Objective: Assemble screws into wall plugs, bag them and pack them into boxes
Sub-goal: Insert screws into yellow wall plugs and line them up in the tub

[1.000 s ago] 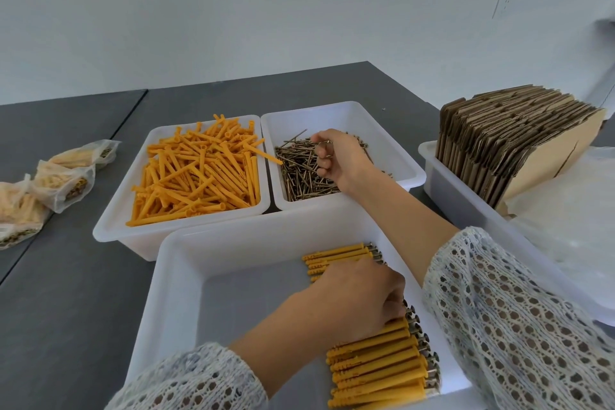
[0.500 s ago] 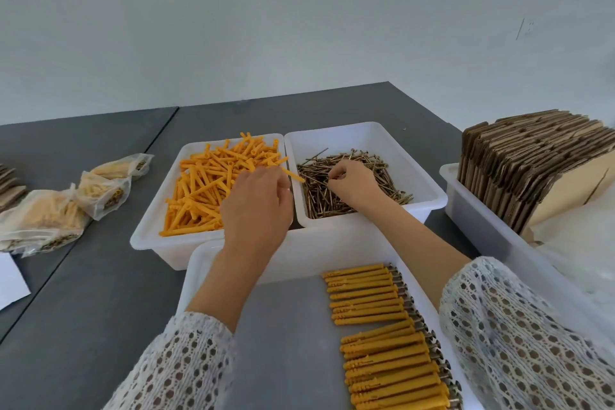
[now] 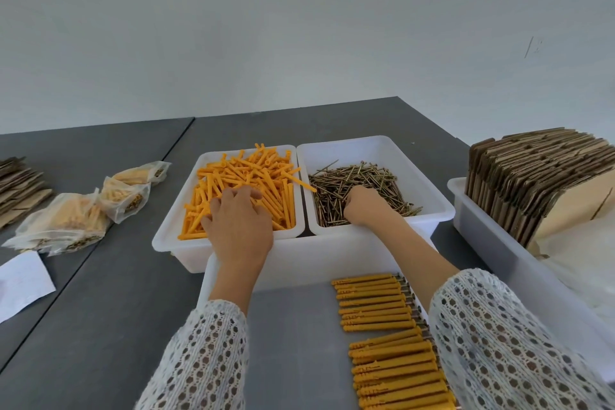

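Note:
Loose orange wall plugs (image 3: 253,170) fill the white left bin (image 3: 166,236). My left hand (image 3: 238,223) lies on that pile, fingers spread and touching the plugs. Brass screws (image 3: 352,180) fill the white right bin (image 3: 432,203). My right hand (image 3: 364,206) is down in the screws with its fingers curled into the pile, fingertips hidden. Rows of assembled plugs with screws (image 3: 376,309) lie along the right side of the near white tray (image 3: 299,273).
Filled clear bags (image 3: 66,226) lie on the grey table at the left, with a white paper (image 3: 20,283) and flat cardboard (image 3: 16,183) nearby. At the right, a white bin (image 3: 492,243) holds upright folded cartons (image 3: 532,176) and clear plastic (image 3: 582,260).
My left hand left the assembled rows in the near tray and moved up onto the orange plugs. My right hand stayed in the screw bin, shifting lower into the pile.

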The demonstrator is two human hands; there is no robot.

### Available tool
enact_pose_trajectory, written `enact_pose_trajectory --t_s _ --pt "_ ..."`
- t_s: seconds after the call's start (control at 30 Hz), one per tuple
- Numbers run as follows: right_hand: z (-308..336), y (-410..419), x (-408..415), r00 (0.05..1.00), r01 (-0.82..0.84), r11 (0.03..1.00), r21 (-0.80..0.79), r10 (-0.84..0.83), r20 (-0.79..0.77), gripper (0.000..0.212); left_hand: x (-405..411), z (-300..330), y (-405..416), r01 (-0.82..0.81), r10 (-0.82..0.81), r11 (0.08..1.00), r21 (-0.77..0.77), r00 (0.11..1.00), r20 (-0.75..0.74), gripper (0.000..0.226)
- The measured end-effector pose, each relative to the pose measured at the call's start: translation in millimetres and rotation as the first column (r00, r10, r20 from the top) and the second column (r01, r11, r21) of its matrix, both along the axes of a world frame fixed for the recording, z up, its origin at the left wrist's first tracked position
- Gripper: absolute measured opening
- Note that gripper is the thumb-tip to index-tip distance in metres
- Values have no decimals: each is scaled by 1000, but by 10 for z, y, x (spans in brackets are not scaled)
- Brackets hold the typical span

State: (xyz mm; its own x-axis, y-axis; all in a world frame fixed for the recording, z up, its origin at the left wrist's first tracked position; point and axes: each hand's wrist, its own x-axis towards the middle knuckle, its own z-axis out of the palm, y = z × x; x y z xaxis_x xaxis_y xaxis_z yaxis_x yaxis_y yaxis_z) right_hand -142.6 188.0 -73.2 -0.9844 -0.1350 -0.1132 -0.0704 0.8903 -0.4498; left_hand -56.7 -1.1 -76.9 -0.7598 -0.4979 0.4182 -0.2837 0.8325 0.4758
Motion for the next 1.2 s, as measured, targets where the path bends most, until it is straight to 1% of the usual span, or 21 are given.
enact_pose_trajectory --t_s 0.07,0.1,0.17,0.23,0.33,0.43,0.5,0.53,0.57,0.6,0.63,0.67,0.7,0.73,0.8,0.97,1.03,1.07,1.1,1.17,1.2 --pt "-4 6 9 999 15 1000 -24 -16 -30 28 17 -17 18 -2 0 1000 -13 990 -144 28" --pt "-4 8 16 998 20 999 -37 -22 -64 23 26 -21 23 14 -21 999 -30 975 -221 28" --pt "3 21 13 986 43 998 -48 -50 -158 9 28 -29 25 80 -109 992 -96 928 -357 26" --pt "11 33 12 962 71 990 -120 -100 -253 12 16 -31 24 163 -215 975 -153 871 -442 21" --pt "38 66 19 921 61 920 -386 -201 -335 19 -21 -32 37 289 -343 939 -186 804 -485 10" --pt "73 72 90 854 1 816 -579 -302 -423 18 -50 -39 76 410 -417 905 -115 797 -436 5" --pt "111 25 149 830 -56 704 -708 -362 -425 18 -71 -50 82 424 -430 899 -113 801 -416 9" --pt "135 -9 168 834 -63 617 -784 -400 -381 19 -77 -54 76 424 -437 897 -128 798 -416 11" --pt "163 -42 182 853 -46 495 -867 -432 -293 19 -80 -57 66 416 -442 896 -156 796 -414 10" --pt "196 -80 199 884 -13 339 -941 -436 -169 17 -82 -63 55 405 -447 894 -189 798 -405 7" --pt "219 -112 217 914 26 192 -981 -402 -54 15 -85 -73 45 396 -450 893 -215 803 -390 5" --pt "234 -138 235 934 53 90 -995 -357 18 11 -92 -84 39 388 -446 894 -224 811 -378 4" --pt "239 -157 255 945 63 49 -997 -323 44 9 -98 -92 36 382 -439 898 -219 819 -369 4" --pt "235 -174 269 954 58 32 -998 -298 46 8 -100 -97 36 378 -431 902 -209 826 -365 5" --pt "230 -204 295 963 35 22 -999 -269 28 8 -98 -95 40 379 -428 903 -201 828 -362 7" --pt "234 -237 320 969 9 66 -998 -248 -8 6 -93 -83 43 383 -435 900 -210 826 -358 7" --pt "235 -240 334 984 6 65 -998 -179 -6 5 -103 -86 37 410 -452 892 -193 819 -352 7" --pt "242 -242 350 993 -1 78 -997 -117 -10 4 -111 -88 33 437 -471 882 -177 810 -349 7" --pt "254 -246 369 998 -19 125 -992 -50 -25 6 -123 -89 28 471 -494 868 -156 796 -350 8" --pt "269 -239 374 994 -111 322 -940 48 -101 27 -146 -88 36 542 -533 836 -87 762 -369 9" --pt "279 -224 366 990 -144 405 -903 59 -132 35 -151 -73 61 572 -540 819 -40 748 -386 10"
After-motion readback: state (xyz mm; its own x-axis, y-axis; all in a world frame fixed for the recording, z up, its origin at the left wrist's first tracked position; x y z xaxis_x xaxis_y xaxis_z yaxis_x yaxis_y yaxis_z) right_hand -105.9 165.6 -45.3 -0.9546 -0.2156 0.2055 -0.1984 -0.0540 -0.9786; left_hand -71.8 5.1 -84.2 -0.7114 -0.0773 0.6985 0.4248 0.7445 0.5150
